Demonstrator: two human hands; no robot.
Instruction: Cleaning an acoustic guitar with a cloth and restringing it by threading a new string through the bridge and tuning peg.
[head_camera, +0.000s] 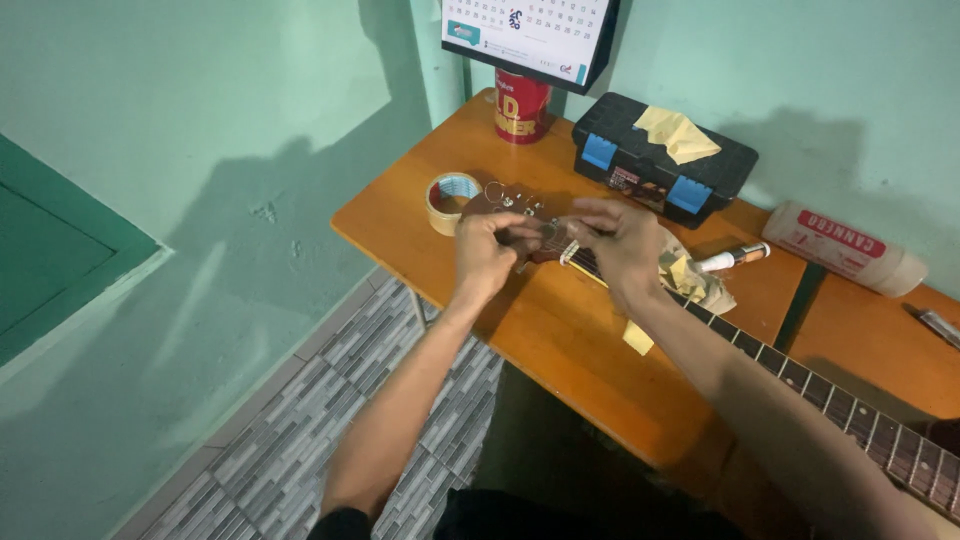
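Observation:
A guitar lies across the orange wooden table, its neck running to the lower right and its brown headstock pointing toward the wall. My left hand grips the headstock from the near side, fingers curled around it. Over the nut end of the neck, my right hand pinches something small at the headstock; what it pinches is hidden by the fingers. Shiny tuning pegs show on the headstock above my hands.
A roll of tan tape sits left of the headstock. Behind are a red cup, a black toolbox with a yellow cloth on it, a calendar, a marker, crumpled paper and a white tube.

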